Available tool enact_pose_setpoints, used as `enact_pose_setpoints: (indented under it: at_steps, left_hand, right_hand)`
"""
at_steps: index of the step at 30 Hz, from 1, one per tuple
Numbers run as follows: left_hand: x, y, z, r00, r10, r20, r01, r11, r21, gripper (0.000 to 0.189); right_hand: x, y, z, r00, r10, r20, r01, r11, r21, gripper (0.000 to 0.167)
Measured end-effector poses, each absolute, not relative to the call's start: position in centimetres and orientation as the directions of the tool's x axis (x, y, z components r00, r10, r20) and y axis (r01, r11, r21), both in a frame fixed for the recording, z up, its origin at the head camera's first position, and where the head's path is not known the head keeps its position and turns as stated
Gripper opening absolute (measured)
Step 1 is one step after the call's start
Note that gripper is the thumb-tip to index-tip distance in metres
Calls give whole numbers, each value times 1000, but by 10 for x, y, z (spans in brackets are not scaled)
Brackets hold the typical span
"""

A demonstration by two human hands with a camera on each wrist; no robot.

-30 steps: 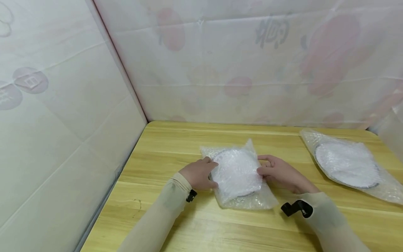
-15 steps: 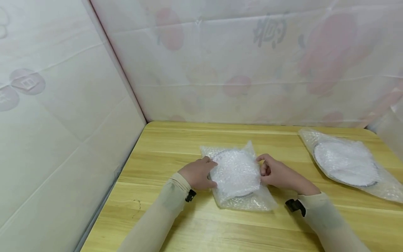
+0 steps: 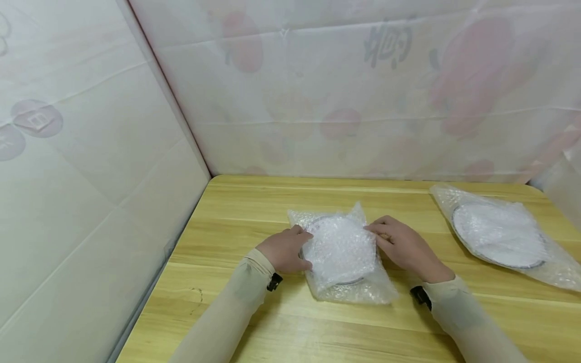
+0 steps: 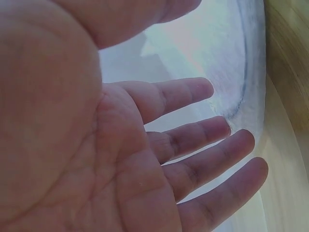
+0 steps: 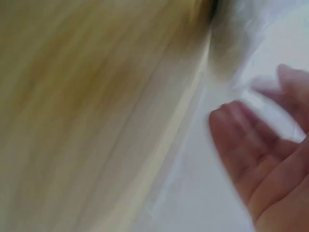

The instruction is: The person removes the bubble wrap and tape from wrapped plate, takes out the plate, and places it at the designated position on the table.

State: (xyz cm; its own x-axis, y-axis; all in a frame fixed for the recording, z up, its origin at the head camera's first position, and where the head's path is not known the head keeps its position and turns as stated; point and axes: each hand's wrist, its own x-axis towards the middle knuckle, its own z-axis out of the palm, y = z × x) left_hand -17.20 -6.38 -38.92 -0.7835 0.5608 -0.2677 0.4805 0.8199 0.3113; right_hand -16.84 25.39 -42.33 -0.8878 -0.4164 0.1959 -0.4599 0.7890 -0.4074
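Observation:
A round, plate-like object in bubble wrap (image 3: 340, 249) lies flat on the wooden table, its dark rim line faintly showing through. My left hand (image 3: 282, 251) rests at the package's left edge, and in the left wrist view its fingers (image 4: 207, 179) are straight and spread. My right hand (image 3: 404, 247) touches the upper right edge of the wrap with its fingertips. Those fingers (image 5: 251, 145) look loosely bent in the blurred right wrist view, without a clear grip on the wrap. The object itself stays covered by the wrap.
Another bubble-wrapped round object (image 3: 499, 234) lies at the right side of the table (image 3: 245, 201). A printed pale cloth (image 3: 290, 101) hangs behind, and a similar sheet (image 3: 91, 201) closes the left side.
My right hand has moved slightly up along the package's right edge, and its curled fingers have loosened. The left hand and the package have hardly moved.

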Motion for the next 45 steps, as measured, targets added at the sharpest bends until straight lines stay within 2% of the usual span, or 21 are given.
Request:
enact_pose_setpoints:
  at_steps: [5, 11, 15, 19, 33, 39, 45]
  left_hand:
    - [-170, -64, -386, -796, 535, -283, 442, 833, 333, 77]
    - [-170, -64, -384, -800, 534, -272, 439, 831, 341, 77]
    - [-171, -63, -387, -798, 542, -265, 454, 829, 327, 74]
    - [-173, -63, -391, -795, 550, -258, 469, 826, 313, 73]
    - [-172, -61, -391, -796, 553, -247, 479, 824, 301, 75]
    - [-171, -60, -389, -796, 550, -253, 475, 827, 301, 74]
    - [-170, -58, -390, -795, 549, -258, 470, 826, 311, 81]
  right_hand:
    - [-165, 252, -418, -829, -512, 226, -560, 752, -348, 14]
    - [-160, 249, -408, -799, -583, 146, -579, 684, -444, 15]
    - [-159, 247, -405, -812, -579, 75, -533, 684, -497, 13]
    - [-162, 246, -406, -826, -564, 20, -489, 697, -524, 20]
    - [-166, 255, -418, -834, -551, -27, -443, 698, -563, 19]
    - [-161, 255, -412, -836, -549, -21, -421, 665, -617, 21]
    - [-159, 256, -405, -849, -527, -48, -346, 623, -701, 14]
